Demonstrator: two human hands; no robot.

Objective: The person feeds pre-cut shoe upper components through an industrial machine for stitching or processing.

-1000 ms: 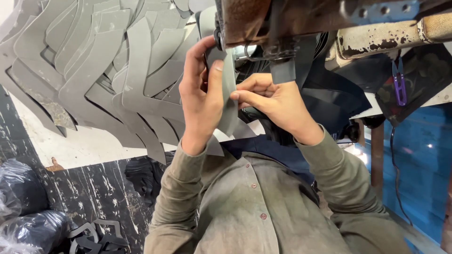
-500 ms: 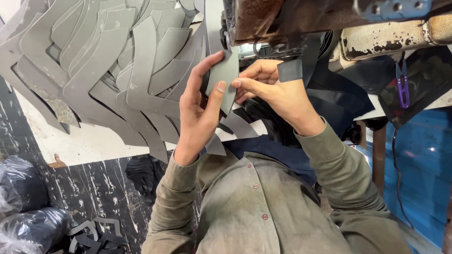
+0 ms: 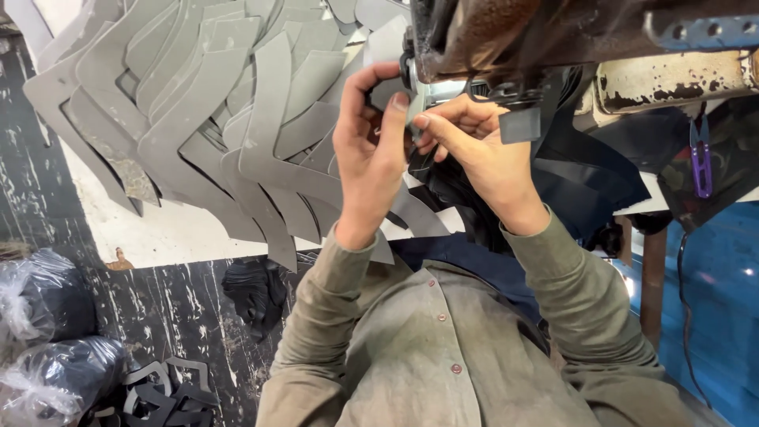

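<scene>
On the left, a big pile of grey cut pieces [image 3: 198,134] lies fanned out on the white table [image 3: 182,233]. They look thin, light and bendy, like soft sheet material. In the middle, the left hand [image 3: 371,158] curls around one grey piece [image 3: 387,59], thumb and fingers closed on its edge, right under the head of the sewing machine [image 3: 506,39]. The right hand [image 3: 482,154] pinches the same piece beside the metal foot. Such a floppy piece probably handles best when held flat near its edge, with both hands close together.
</scene>
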